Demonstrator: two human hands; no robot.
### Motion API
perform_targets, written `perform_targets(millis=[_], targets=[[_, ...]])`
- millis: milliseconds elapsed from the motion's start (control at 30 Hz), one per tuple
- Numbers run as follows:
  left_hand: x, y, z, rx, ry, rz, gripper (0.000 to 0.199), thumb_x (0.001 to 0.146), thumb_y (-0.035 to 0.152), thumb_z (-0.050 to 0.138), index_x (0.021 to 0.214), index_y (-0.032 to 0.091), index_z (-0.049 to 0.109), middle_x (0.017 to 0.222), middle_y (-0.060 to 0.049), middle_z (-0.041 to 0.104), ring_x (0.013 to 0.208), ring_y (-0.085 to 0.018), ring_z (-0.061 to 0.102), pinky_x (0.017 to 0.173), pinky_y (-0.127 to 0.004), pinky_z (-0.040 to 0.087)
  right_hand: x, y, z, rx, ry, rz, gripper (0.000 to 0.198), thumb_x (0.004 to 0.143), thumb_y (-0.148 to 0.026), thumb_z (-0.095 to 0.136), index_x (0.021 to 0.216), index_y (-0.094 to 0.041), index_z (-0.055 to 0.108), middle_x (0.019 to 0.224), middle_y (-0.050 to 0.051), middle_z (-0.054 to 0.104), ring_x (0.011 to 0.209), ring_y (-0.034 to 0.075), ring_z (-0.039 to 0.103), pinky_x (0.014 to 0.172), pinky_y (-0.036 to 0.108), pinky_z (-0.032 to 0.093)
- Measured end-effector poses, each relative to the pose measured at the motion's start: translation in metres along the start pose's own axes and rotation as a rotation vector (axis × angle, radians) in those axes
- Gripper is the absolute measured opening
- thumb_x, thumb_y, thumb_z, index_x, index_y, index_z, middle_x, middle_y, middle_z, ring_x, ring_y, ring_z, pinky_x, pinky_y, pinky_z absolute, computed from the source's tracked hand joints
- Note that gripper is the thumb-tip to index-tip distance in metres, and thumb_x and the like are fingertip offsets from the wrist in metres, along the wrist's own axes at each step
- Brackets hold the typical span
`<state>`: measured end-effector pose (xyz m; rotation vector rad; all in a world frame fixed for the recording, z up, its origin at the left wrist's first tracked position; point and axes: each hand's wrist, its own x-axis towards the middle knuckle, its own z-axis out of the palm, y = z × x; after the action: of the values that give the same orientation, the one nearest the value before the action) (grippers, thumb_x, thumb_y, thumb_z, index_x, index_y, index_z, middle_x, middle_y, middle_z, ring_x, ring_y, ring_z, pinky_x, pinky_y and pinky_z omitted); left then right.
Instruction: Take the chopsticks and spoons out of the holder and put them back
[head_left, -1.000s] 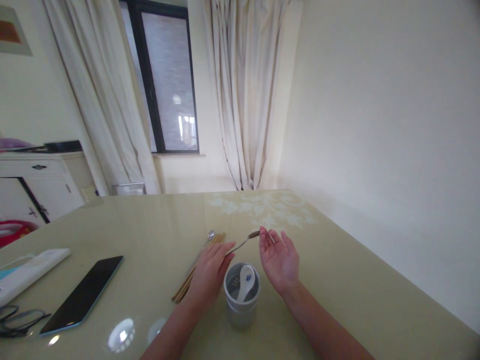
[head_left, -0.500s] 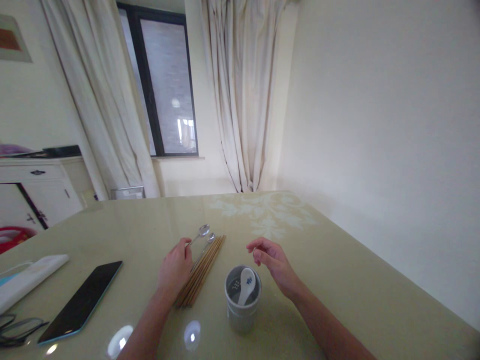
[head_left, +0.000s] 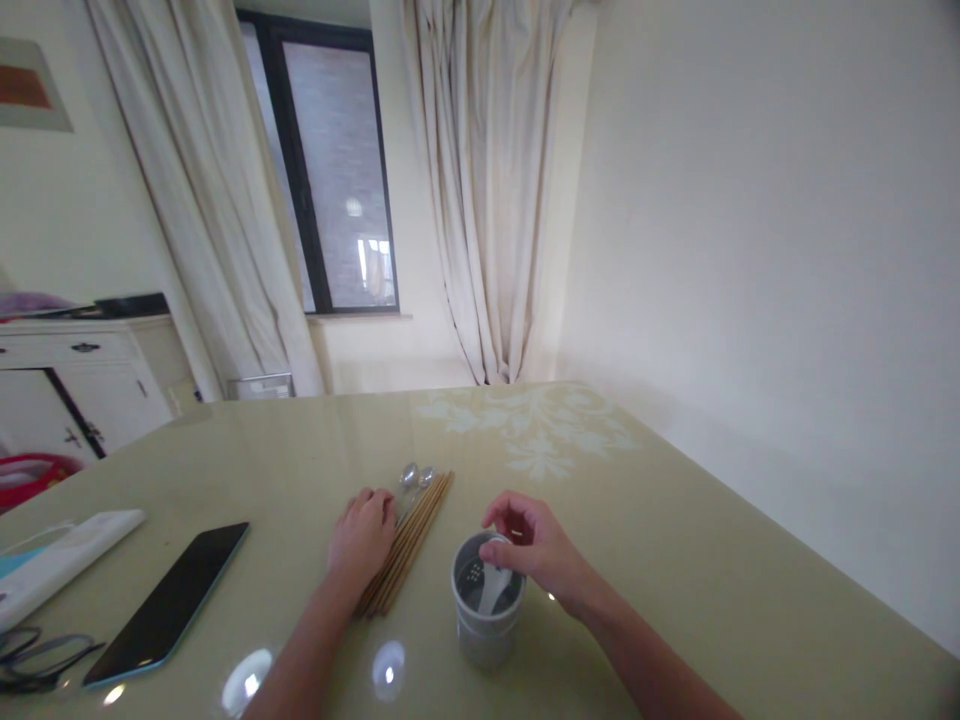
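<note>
My right hand (head_left: pixel 536 550) is over the rim of a grey cup (head_left: pixel 486 640), its thumb and curled fingers closed around the top end of a white ceramic soup spoon (head_left: pixel 491 590) that leans inside. The cup stands upright, and small holes show in its bottom. My left hand (head_left: pixel 365 530) lies low beside a bundle of wooden chopsticks (head_left: pixel 409 550), with its fingers curled over the handle of a metal spoon (head_left: pixel 407 476). A second metal spoon (head_left: pixel 426 477) lies alongside, between that one and the chopsticks. My left fingertips are partly hidden.
On the left of the glossy table (head_left: pixel 300 450) lie a dark tablet (head_left: pixel 169 605), a white strip-shaped object (head_left: pixel 71 560) and a pair of glasses (head_left: pixel 45 655). A wall (head_left: pixel 765 300) borders the table's right side. Curtains (head_left: pixel 487 200) hang behind the far edge.
My right hand has moved down and left onto the white soup spoon in the cup. My left hand has lowered the metal spoon beside the second one.
</note>
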<state>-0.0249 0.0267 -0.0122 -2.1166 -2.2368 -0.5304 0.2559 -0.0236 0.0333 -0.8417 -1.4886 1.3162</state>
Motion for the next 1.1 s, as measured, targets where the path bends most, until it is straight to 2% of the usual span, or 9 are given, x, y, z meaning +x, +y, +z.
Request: perform_targets(millis=[167,300,500,633,767,833,900,1000,1100], targets=[[-0.005,0.010,0.004,-0.016,-0.001,0.045,0.045,0.104,0.052,0.046,0.125,0.021,0.071,0.128,-0.013,0.072,0.121,-0.031,0.065,0.105,-0.043,0.049,-0.002,-0.001,-0.003,-0.203,0.046,-0.130,0.018,0.079,-0.033,0.088,0.085,-0.020,0.076,0.068,-0.002,0.063,0.061,0.013,0.054,0.057,0.026,0.041],[-0.005,0.010,0.006,-0.077,-0.027,0.116,0.040,0.103,0.047,0.049,0.126,0.022,0.070,0.129,-0.012,0.072,0.122,-0.029,0.064,0.107,-0.041,0.047,-0.004,-0.009,-0.008,-0.407,0.062,-0.281,0.005,0.083,-0.025,0.082,0.086,-0.022,0.080,0.076,0.003,0.074,0.066,0.017,0.064,0.059,0.028,0.043],[-0.004,0.008,0.008,-0.128,-0.017,0.187,0.036,0.105,0.041,0.048,0.121,0.019,0.072,0.122,-0.013,0.072,0.115,-0.028,0.066,0.105,-0.041,0.048,-0.008,-0.016,-0.012,-0.602,0.095,-0.534,0.006,0.091,-0.026,0.079,0.094,-0.026,0.084,0.077,0.005,0.079,0.067,0.020,0.065,0.065,0.034,0.047],[-0.006,0.009,0.006,-0.117,-0.020,0.174,0.035,0.105,0.040,0.048,0.119,0.020,0.072,0.123,-0.012,0.072,0.116,-0.028,0.066,0.106,-0.042,0.049,-0.012,-0.020,-0.011,-0.587,0.177,-0.620,0.010,0.094,-0.025,0.074,0.095,-0.027,0.084,0.073,0.004,0.075,0.063,0.020,0.062,0.064,0.035,0.049],[-0.008,0.012,0.002,-0.130,0.034,0.160,0.036,0.105,0.039,0.046,0.122,0.020,0.071,0.125,-0.012,0.072,0.118,-0.029,0.065,0.109,-0.046,0.049,-0.008,-0.021,-0.021,-0.304,0.498,-0.532,0.008,0.092,-0.034,0.079,0.091,-0.026,0.082,0.070,0.002,0.071,0.058,0.018,0.058,0.054,0.031,0.045],[-0.009,0.016,-0.003,-0.186,0.120,0.162,0.036,0.106,0.037,0.042,0.125,0.021,0.069,0.127,-0.012,0.072,0.120,-0.029,0.065,0.110,-0.046,0.049,-0.001,-0.017,-0.029,-0.104,0.672,-0.426,0.016,0.089,-0.041,0.081,0.090,-0.025,0.079,0.070,0.001,0.070,0.055,0.016,0.056,0.049,0.029,0.043],[-0.011,0.023,-0.009,-0.281,0.218,0.190,0.038,0.108,0.036,0.038,0.128,0.021,0.067,0.128,-0.011,0.072,0.122,-0.028,0.064,0.112,-0.045,0.049,0.007,-0.010,-0.037,0.041,0.780,-0.318,0.025,0.085,-0.046,0.084,0.090,-0.023,0.078,0.072,0.001,0.070,0.053,0.015,0.056,0.047,0.027,0.042],[-0.016,0.036,-0.018,-0.386,0.288,0.312,0.042,0.110,0.039,0.037,0.141,0.022,0.061,0.138,-0.011,0.069,0.130,-0.026,0.061,0.115,-0.042,0.048,0.018,0.006,-0.036,0.078,0.753,-0.189,0.033,0.080,-0.051,0.086,0.088,-0.019,0.077,0.075,0.003,0.072,0.057,0.016,0.063,0.050,0.027,0.046],[-0.021,0.047,-0.021,-0.332,0.231,0.507,0.046,0.110,0.038,0.042,0.153,0.026,0.054,0.153,-0.010,0.062,0.140,-0.026,0.055,0.119,-0.044,0.043,0.023,0.023,-0.019,0.030,0.596,-0.121,0.039,0.078,-0.054,0.086,0.087,-0.018,0.075,0.077,0.004,0.073,0.058,0.018,0.068,0.052,0.028,0.050]])
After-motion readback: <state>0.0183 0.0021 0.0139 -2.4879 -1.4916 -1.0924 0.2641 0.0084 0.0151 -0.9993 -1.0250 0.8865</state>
